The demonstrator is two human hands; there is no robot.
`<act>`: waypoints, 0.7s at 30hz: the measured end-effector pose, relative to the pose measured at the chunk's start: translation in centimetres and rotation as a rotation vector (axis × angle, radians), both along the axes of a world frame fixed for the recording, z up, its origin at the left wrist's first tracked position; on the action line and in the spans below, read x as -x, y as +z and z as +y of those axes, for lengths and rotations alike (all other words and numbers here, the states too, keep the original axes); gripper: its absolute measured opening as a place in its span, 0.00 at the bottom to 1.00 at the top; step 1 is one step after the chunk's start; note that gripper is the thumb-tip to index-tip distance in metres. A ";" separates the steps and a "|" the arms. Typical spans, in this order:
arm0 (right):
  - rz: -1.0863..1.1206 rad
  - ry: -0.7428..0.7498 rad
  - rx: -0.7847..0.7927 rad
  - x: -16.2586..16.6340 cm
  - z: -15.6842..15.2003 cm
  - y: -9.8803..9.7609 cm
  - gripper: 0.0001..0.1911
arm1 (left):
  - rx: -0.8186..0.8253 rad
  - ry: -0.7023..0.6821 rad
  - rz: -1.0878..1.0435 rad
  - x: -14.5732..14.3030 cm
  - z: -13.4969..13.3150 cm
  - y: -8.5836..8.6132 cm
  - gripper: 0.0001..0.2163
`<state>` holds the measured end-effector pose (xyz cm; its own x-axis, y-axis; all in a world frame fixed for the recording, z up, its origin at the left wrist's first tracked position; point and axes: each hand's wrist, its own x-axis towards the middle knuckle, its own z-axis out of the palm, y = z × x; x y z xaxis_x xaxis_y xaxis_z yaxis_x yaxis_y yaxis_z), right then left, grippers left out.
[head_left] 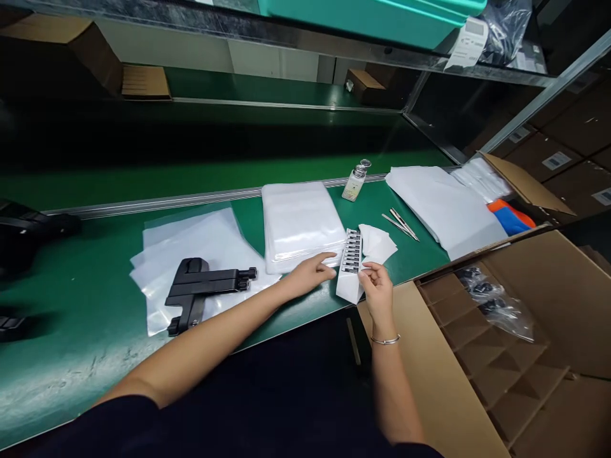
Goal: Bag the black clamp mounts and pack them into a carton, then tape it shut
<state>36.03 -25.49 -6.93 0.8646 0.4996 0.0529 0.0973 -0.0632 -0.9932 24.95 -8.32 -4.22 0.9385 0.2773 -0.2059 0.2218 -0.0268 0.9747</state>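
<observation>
Left hand (308, 278) outstretched, loosely spread — right hand (379, 296) pinching.

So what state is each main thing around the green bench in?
White strip of black-printed labels, pinched in the right hand
Black plastic bracket, lying on fanned clear plastic sheets
Stack of clear plastic bags, flat
Small pale metal-topped bottle, upright, lid apparently raised
Slim silver tweezers, lying flat
Brown divided cardboard carton, open

Two hands (310, 278) (379, 289) seen near the middle, one sticker strip (352, 251) seen there, one bottle (353, 187) shown above, one bracelet (386, 341) seen below
</observation>
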 end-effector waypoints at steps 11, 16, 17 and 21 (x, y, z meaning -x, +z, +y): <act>-0.526 -0.088 0.279 0.2 -1.4 -2.0 0.11 | 0.188 0.125 -0.026 -4.2 -3.0 -2.3 0.08; -0.885 -0.229 0.300 1.5 -2.3 -0.9 0.07 | 0.279 0.030 -0.032 -3.9 -3.8 -2.2 0.24; -0.840 -0.284 0.244 1.8 -2.5 -0.4 0.07 | 0.240 -0.010 -0.032 -2.9 -3.8 -1.8 0.30; -0.343 -0.401 -0.074 2.0 -2.7 1.7 0.10 | -0.326 -0.060 0.036 4.5 0.4 1.1 0.32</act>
